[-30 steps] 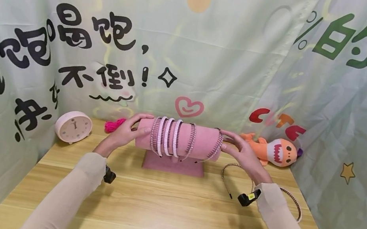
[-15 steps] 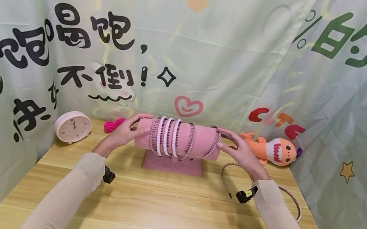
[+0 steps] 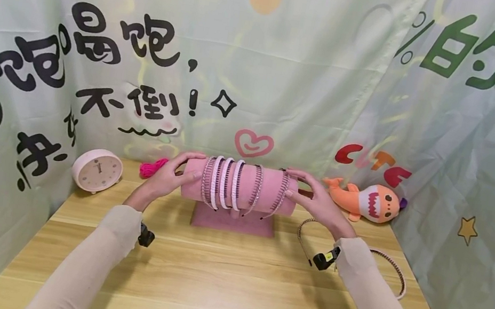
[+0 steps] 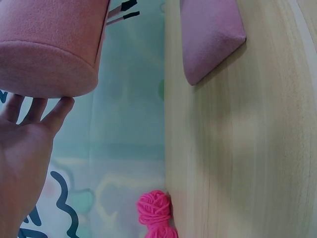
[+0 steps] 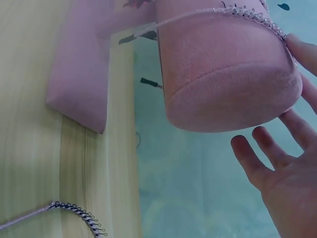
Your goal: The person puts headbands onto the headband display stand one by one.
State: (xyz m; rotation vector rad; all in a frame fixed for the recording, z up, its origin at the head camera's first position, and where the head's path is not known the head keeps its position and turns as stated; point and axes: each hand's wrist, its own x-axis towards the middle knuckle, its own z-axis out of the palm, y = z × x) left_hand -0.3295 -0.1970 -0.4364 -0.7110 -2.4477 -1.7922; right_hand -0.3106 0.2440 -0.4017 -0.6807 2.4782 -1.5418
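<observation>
A pink plush headband stand, a padded roll on a flat foot, carries several headbands. White-wrapped headbands sit left of its middle, with a thin beaded one beside them. My left hand holds the roll's left end, thumb in front and fingers over the top; the left wrist view shows fingertips at its end face. On the right end, my right hand pinches a sparkly toothed headband around the roll, its index finger above and thumb in front. The right wrist view shows its other fingers spread beside the roll's end.
More headband lengths lie on the wooden table, partly hidden by the right wrist. An orange plush shark lies at the back right. A pink yarn bundle and a round clock stand at the back left; printed curtains surround the table.
My right hand has slid the sparkly headband leftward along the roll, away from its right end. The left hand has kept its hold on the left end.
</observation>
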